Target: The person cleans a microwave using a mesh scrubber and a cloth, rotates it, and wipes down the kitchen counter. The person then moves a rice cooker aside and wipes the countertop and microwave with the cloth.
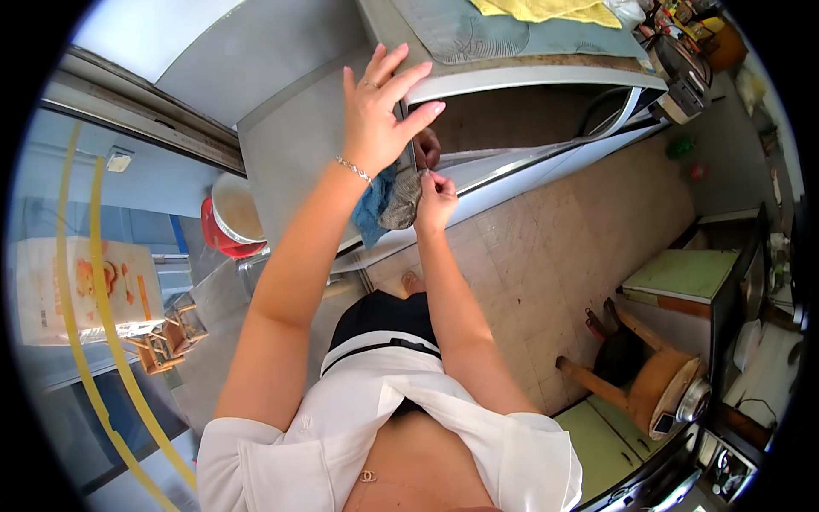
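Note:
My left hand (380,115), with a ring and a bracelet at the wrist, is spread at the corner of a grey cabinet (294,145) beside a dark glass panel (503,118). Its fingers are apart and hold nothing. Lower down, my right hand (436,201) is pinched at the panel's near edge; what lies between the fingertips is too small to make out. A grey cloth (401,201) and a blue cloth (369,209) hang just beside it. The glass shows a reflection of fingers.
A worktop mat (520,41) with a yellow cloth (554,8) is above. A white bucket (237,209) in a red basin (212,230) stands left. At lower right are a wooden stool (661,388) and a green cabinet (682,275). A box (85,286) sits far left.

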Demonstrator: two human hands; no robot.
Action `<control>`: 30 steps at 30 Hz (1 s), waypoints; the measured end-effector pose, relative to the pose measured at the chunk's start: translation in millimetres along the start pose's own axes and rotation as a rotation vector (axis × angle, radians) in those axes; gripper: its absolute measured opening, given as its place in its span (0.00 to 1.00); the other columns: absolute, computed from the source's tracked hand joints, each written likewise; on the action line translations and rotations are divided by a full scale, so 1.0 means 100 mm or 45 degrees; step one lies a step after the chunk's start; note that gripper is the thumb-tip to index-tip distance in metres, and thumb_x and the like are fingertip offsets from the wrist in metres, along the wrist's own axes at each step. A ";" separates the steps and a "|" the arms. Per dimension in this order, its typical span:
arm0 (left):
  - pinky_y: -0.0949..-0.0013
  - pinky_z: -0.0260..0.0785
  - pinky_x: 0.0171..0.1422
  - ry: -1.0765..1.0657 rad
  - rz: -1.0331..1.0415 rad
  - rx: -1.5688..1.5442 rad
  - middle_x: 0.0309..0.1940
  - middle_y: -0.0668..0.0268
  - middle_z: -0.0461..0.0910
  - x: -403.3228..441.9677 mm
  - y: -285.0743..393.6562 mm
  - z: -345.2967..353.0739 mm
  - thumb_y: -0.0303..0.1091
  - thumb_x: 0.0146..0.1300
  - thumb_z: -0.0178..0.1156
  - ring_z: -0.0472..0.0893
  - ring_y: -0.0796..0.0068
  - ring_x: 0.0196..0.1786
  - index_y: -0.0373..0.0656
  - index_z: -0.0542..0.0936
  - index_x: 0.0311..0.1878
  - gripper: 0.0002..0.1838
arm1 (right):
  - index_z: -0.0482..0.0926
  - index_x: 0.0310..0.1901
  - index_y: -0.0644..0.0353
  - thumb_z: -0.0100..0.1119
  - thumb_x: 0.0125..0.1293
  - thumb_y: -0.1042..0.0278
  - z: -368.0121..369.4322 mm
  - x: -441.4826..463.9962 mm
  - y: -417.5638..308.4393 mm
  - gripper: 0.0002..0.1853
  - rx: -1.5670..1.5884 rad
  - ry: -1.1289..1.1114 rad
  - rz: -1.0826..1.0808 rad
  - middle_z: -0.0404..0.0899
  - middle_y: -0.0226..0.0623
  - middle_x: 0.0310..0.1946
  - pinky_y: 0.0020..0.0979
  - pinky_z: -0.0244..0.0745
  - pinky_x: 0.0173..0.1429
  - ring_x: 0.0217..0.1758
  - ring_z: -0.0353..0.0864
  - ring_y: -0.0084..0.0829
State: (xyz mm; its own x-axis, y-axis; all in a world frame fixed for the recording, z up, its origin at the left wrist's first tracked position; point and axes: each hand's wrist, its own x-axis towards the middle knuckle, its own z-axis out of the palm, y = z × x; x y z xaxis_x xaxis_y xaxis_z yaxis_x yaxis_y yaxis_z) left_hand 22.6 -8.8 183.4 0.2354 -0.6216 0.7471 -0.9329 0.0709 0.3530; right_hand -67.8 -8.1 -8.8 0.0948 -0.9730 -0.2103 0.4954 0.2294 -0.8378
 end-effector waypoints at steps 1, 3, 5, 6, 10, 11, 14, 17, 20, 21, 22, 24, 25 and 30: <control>0.41 0.40 0.65 -0.057 -0.017 0.024 0.59 0.61 0.69 0.00 0.05 -0.04 0.41 0.47 0.68 0.61 0.55 0.66 0.50 0.78 0.51 0.24 | 0.75 0.30 0.65 0.61 0.55 0.75 -0.05 0.05 0.02 0.05 -0.206 0.074 0.058 0.75 0.30 0.26 0.19 0.67 0.35 0.28 0.70 0.18; 0.39 0.39 0.65 -0.051 -0.031 0.010 0.60 0.61 0.68 0.00 0.05 -0.04 0.40 0.47 0.68 0.61 0.55 0.66 0.50 0.78 0.51 0.25 | 0.75 0.30 0.66 0.61 0.55 0.75 -0.06 0.06 0.02 0.05 -0.221 0.063 0.037 0.76 0.30 0.27 0.21 0.68 0.36 0.29 0.70 0.19; 0.38 0.38 0.65 -0.055 -0.042 -0.009 0.60 0.62 0.68 0.01 0.04 -0.04 0.40 0.47 0.68 0.61 0.55 0.67 0.51 0.78 0.51 0.25 | 0.75 0.30 0.66 0.60 0.55 0.75 0.00 0.03 0.02 0.05 -0.124 -0.035 -0.021 0.76 0.31 0.27 0.21 0.68 0.36 0.29 0.70 0.19; 0.38 0.38 0.65 -0.048 -0.040 -0.015 0.60 0.62 0.68 0.00 0.04 -0.03 0.40 0.46 0.68 0.60 0.55 0.67 0.51 0.78 0.51 0.25 | 0.75 0.30 0.66 0.60 0.55 0.75 0.00 0.00 0.04 0.05 -0.080 -0.077 -0.039 0.76 0.31 0.27 0.22 0.69 0.36 0.29 0.70 0.19; 0.37 0.37 0.66 -0.060 -0.063 -0.018 0.61 0.63 0.68 -0.02 0.07 -0.04 0.40 0.46 0.68 0.60 0.56 0.67 0.51 0.78 0.50 0.25 | 0.75 0.30 0.64 0.60 0.57 0.76 -0.09 0.07 0.02 0.04 -0.202 0.000 0.044 0.74 0.29 0.26 0.18 0.67 0.36 0.29 0.69 0.17; 0.37 0.37 0.66 -0.059 -0.066 -0.016 0.61 0.63 0.68 -0.01 0.06 -0.04 0.40 0.46 0.68 0.60 0.56 0.67 0.51 0.78 0.50 0.25 | 0.75 0.30 0.65 0.60 0.56 0.76 -0.04 0.09 0.03 0.04 -0.152 -0.032 0.008 0.75 0.29 0.26 0.19 0.67 0.36 0.29 0.69 0.17; 0.37 0.38 0.66 -0.041 -0.050 -0.018 0.61 0.63 0.68 -0.01 0.05 -0.02 0.40 0.46 0.68 0.60 0.56 0.67 0.51 0.78 0.50 0.24 | 0.75 0.30 0.65 0.60 0.56 0.75 0.00 0.01 0.01 0.04 -0.049 -0.077 -0.043 0.75 0.30 0.26 0.20 0.68 0.36 0.29 0.70 0.18; 0.36 0.38 0.65 -0.010 -0.067 -0.039 0.59 0.62 0.70 -0.01 0.05 -0.01 0.45 0.45 0.68 0.61 0.56 0.66 0.54 0.79 0.48 0.24 | 0.76 0.30 0.65 0.60 0.56 0.75 -0.11 0.08 0.02 0.04 -0.201 0.018 0.038 0.75 0.29 0.26 0.19 0.67 0.36 0.29 0.69 0.17; 0.36 0.38 0.65 0.000 -0.053 -0.045 0.59 0.62 0.70 0.00 0.04 -0.01 0.45 0.45 0.68 0.61 0.56 0.66 0.53 0.79 0.48 0.23 | 0.75 0.30 0.66 0.60 0.55 0.75 -0.01 0.04 -0.05 0.04 -0.166 -0.069 -0.062 0.75 0.29 0.26 0.19 0.67 0.36 0.28 0.69 0.17; 0.36 0.38 0.65 -0.003 -0.062 -0.050 0.59 0.62 0.70 -0.03 0.05 -0.01 0.45 0.45 0.68 0.61 0.56 0.66 0.53 0.79 0.48 0.23 | 0.75 0.30 0.66 0.61 0.55 0.75 0.00 0.00 -0.08 0.05 -0.150 -0.085 -0.073 0.75 0.30 0.26 0.20 0.67 0.36 0.28 0.69 0.17; 0.36 0.38 0.65 -0.001 -0.061 -0.053 0.59 0.62 0.70 -0.03 0.05 0.00 0.45 0.45 0.68 0.62 0.56 0.66 0.53 0.79 0.48 0.23 | 0.76 0.30 0.66 0.61 0.55 0.76 -0.04 0.02 -0.06 0.05 -0.149 -0.061 -0.031 0.76 0.30 0.25 0.20 0.68 0.36 0.28 0.70 0.17; 0.36 0.38 0.65 0.006 -0.056 -0.059 0.59 0.63 0.70 -0.01 0.04 0.00 0.45 0.45 0.68 0.61 0.55 0.66 0.53 0.79 0.48 0.23 | 0.75 0.30 0.66 0.61 0.56 0.76 -0.06 0.03 -0.07 0.04 -0.229 -0.034 -0.046 0.76 0.29 0.26 0.19 0.67 0.36 0.28 0.70 0.17; 0.36 0.37 0.65 0.000 -0.047 -0.049 0.59 0.63 0.69 0.01 0.03 0.00 0.44 0.46 0.68 0.61 0.55 0.66 0.53 0.79 0.48 0.23 | 0.75 0.30 0.66 0.61 0.56 0.76 -0.04 0.04 -0.09 0.04 -0.266 -0.025 -0.059 0.76 0.29 0.26 0.19 0.67 0.36 0.28 0.70 0.17; 0.37 0.36 0.66 -0.045 -0.067 -0.030 0.61 0.63 0.67 -0.02 0.05 -0.02 0.41 0.47 0.68 0.59 0.56 0.67 0.52 0.78 0.50 0.24 | 0.76 0.30 0.66 0.60 0.56 0.76 -0.10 0.09 -0.01 0.04 -0.211 0.006 -0.043 0.76 0.30 0.27 0.20 0.68 0.38 0.30 0.71 0.18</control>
State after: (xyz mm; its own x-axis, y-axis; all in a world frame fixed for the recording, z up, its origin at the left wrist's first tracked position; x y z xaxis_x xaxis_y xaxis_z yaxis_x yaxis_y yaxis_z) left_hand 18.1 -5.6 184.2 0.2740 -0.6520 0.7069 -0.9128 0.0552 0.4047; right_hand -75.7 -16.9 -14.5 0.0765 -0.9803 -0.1824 0.3488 0.1976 -0.9161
